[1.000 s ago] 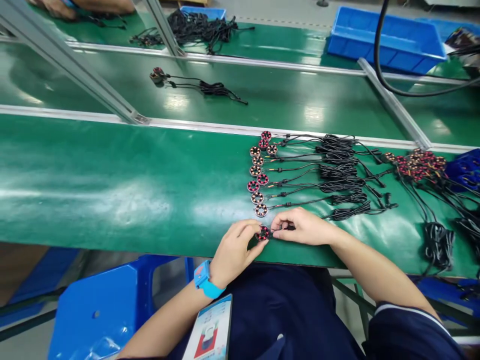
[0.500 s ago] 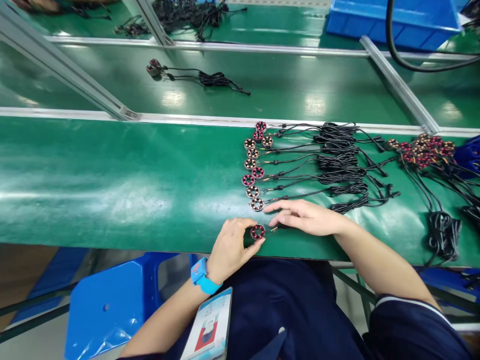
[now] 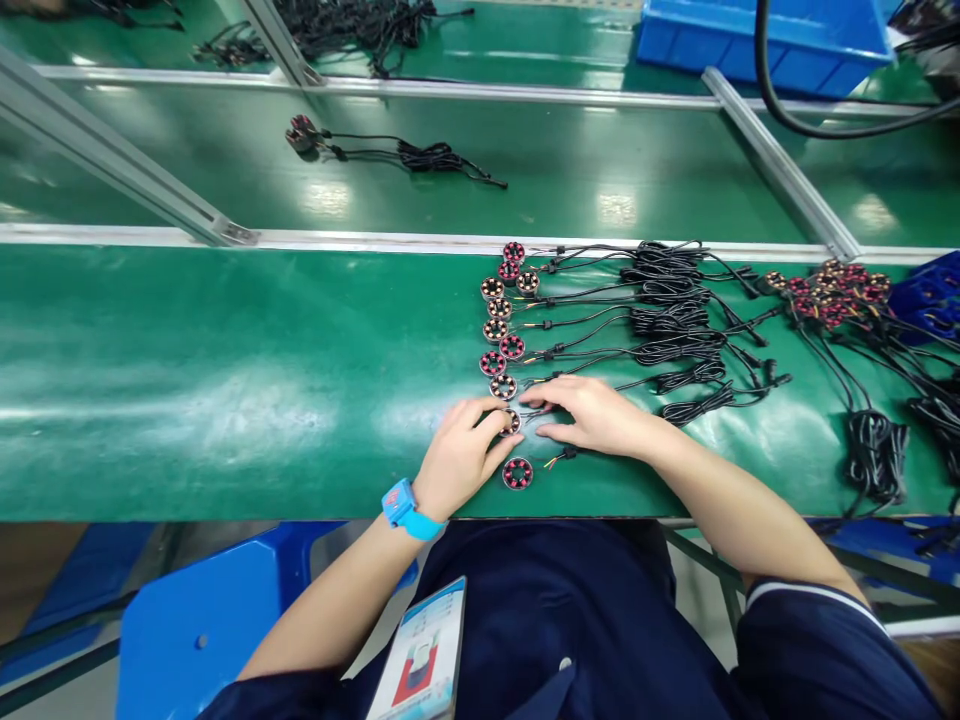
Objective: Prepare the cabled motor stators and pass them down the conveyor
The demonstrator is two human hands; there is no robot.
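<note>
My left hand (image 3: 466, 450) has its thumb and fingers round a small ring-shaped coil part (image 3: 513, 422) near the table's front edge. Thin leads run from this part toward my right hand (image 3: 592, 415), whose fingers are bent close to them; whether they pinch the leads I cannot tell. Just below lies a ring with red coils (image 3: 517, 473), untouched, its coloured wire ends beside it. Above my hands, several rings with copper or red coils (image 3: 496, 330) form a column, with bundled black cables (image 3: 664, 322) stretching to the right.
A pile of coil rings (image 3: 832, 292) with cables lies at the right by a blue bin (image 3: 930, 298). Metal rails (image 3: 420, 242) cross behind the table. Beyond them are one cabled part (image 3: 302, 137) and a blue crate (image 3: 765, 45). A blue stool (image 3: 199, 635) stands lower left.
My left hand has left the red-coil ring and moved up to the ring above it. My right hand has shifted slightly left and up, its fingers now more bent.
</note>
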